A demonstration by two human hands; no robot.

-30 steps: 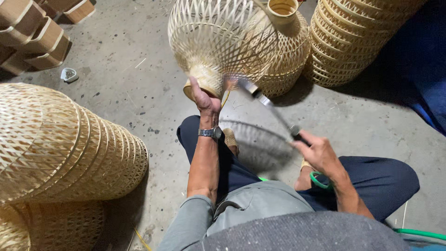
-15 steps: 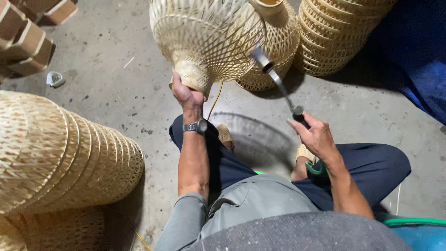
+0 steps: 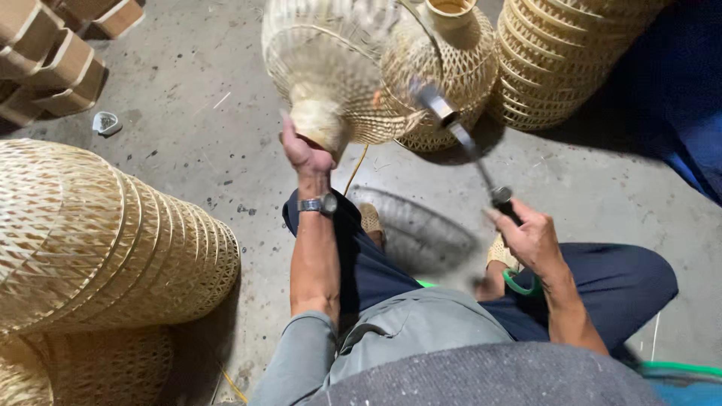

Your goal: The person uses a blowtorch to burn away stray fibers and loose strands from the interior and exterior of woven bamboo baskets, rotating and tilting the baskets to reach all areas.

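My left hand [image 3: 304, 154] grips the narrow neck of a woven bamboo lampshade [image 3: 331, 68] and holds it up in the air in front of me, blurred by motion. A watch sits on that wrist. My right hand [image 3: 530, 237] is closed on the dark handle of a long thin metal tool [image 3: 459, 131], whose blurred tip points up toward the lower side of the lampshade. I sit on the concrete floor with my legs folded.
A second woven lampshade [image 3: 451, 68] stands behind the held one. Stacked woven shades rise at the top right [image 3: 564, 60] and fill the left [image 3: 98, 248]. Cardboard pieces [image 3: 53, 60] lie top left. A green hose [image 3: 677, 368] runs at the lower right.
My left hand has lifted and turned the lampshade further up and to the left. My right hand has swung the tool's tip upward toward the shade.
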